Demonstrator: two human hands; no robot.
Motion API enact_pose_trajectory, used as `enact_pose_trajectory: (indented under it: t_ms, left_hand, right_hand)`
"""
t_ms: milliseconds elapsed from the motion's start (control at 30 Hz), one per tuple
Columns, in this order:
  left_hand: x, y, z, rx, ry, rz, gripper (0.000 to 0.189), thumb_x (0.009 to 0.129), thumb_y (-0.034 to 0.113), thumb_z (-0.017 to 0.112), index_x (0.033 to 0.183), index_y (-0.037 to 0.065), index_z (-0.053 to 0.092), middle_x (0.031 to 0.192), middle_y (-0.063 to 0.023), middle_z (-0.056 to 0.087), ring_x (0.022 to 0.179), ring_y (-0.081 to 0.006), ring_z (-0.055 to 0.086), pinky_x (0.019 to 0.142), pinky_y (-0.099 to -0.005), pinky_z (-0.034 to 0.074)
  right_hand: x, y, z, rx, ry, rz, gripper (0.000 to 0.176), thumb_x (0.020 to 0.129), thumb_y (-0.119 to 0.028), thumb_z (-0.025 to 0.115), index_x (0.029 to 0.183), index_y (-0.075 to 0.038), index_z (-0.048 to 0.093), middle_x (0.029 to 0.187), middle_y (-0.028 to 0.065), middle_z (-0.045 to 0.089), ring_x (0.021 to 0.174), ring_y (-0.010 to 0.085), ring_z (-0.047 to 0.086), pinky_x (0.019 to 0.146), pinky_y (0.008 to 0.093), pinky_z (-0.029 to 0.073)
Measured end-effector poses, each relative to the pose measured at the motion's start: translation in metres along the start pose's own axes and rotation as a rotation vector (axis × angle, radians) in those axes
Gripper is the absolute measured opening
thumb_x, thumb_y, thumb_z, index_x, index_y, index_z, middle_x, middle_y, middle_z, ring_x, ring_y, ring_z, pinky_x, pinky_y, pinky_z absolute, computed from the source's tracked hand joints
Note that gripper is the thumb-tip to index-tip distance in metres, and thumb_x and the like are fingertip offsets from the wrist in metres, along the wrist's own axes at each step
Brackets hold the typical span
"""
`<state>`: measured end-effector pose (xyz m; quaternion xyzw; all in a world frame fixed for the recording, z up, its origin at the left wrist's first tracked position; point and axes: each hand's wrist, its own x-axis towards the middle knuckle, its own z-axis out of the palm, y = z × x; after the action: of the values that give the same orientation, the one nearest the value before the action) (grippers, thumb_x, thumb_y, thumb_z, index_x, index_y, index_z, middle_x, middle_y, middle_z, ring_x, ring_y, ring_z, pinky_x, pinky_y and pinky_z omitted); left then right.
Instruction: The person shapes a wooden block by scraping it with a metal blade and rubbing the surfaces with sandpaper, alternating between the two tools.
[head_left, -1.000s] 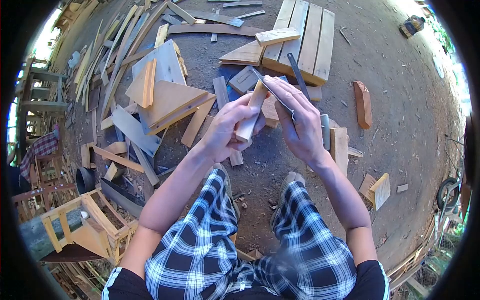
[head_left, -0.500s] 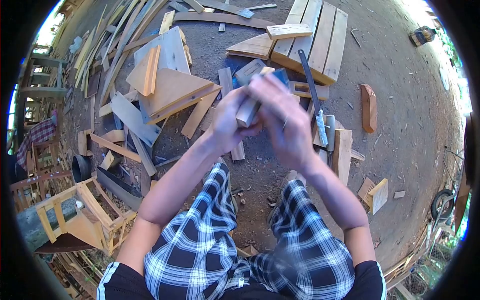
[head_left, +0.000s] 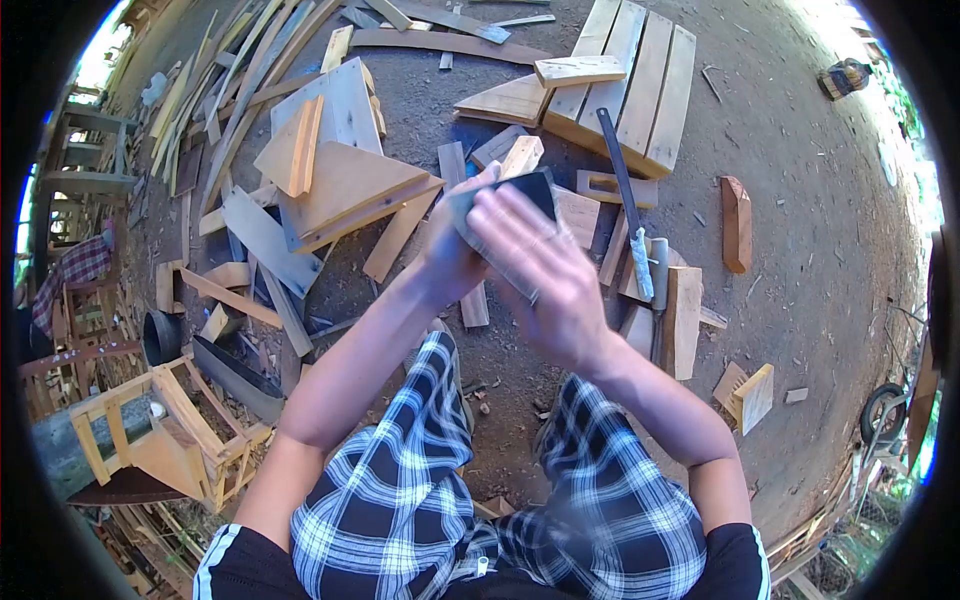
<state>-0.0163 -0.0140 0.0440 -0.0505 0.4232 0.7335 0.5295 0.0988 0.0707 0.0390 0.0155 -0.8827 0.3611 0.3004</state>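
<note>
Head cam, from where I'm sitting: the left hand is clamped round the lower part of a wood stick. The stick's pale top end pokes out above the fist, tilted right. A dark sheet sits against the stick just under that end. The right hand lies over it, but it's way too blurry, so I can't tell if the fingers pinch it. Everything's held up over the dirt ground, out past the knees. A long file lies just right of the hands.
</note>
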Motion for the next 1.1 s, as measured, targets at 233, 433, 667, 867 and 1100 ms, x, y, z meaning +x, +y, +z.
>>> enact_pose_trajectory:
  t_ms: [233,433,667,867,1100]
  left_hand:
    - [0.011,-0.008,-0.027,-0.044,-0.370,0.001,0.030,0.103,0.039,0.039,0.106,0.014,0.057,0.080,0.0028,0.058,0.058,-0.0064,0.051,0.043,-0.0237,0.039]
    - [0.007,-0.008,-0.031,0.011,-0.326,-0.038,0.039,0.104,0.039,0.034,0.116,0.007,0.053,0.076,-0.0014,0.054,0.058,-0.0053,0.050,0.042,-0.0207,0.037]
    - [0.002,-0.015,-0.023,0.006,-0.223,-0.097,0.039,0.106,0.042,0.027,0.121,0.012,0.048,0.061,0.0017,0.038,0.047,-0.0062,0.031,0.039,-0.0192,0.029]
    - [0.004,-0.016,-0.027,0.039,-0.270,-0.071,0.038,0.106,0.039,0.025,0.123,0.013,0.047,0.060,0.0025,0.037,0.046,-0.0061,0.030,0.042,-0.0195,0.030]
    - [0.005,-0.019,-0.031,0.078,-0.143,-0.052,0.042,0.104,0.036,0.031,0.131,0.008,0.048,0.070,0.0023,0.052,0.056,-0.0062,0.045,0.051,-0.0230,0.041]
  right_hand:
    - [0.017,0.032,-0.009,-0.116,0.125,0.073,0.042,0.083,-0.003,0.063,0.124,-0.006,0.061,0.127,0.0140,0.062,0.126,0.0295,0.054,0.110,0.0511,0.037]
    - [0.015,0.045,-0.012,-0.160,0.084,0.011,0.041,0.085,-0.001,0.060,0.125,-0.009,0.062,0.129,0.0118,0.061,0.127,0.0277,0.053,0.113,0.0544,0.030]
    - [-0.001,0.078,-0.029,0.083,0.215,0.577,0.039,0.102,-0.030,0.052,0.129,-0.003,0.059,0.081,0.0029,0.061,0.076,0.0081,0.049,0.066,0.0278,0.043]
    - [-0.001,0.063,-0.024,0.072,0.148,0.425,0.033,0.099,-0.020,0.052,0.127,-0.004,0.060,0.127,0.0189,0.061,0.125,0.0310,0.054,0.106,0.0412,0.039]
    - [-0.006,0.043,-0.002,-0.118,0.039,0.088,0.046,0.086,-0.010,0.062,0.132,-0.009,0.057,0.134,0.0144,0.057,0.131,0.0275,0.049,0.114,0.0517,0.030]
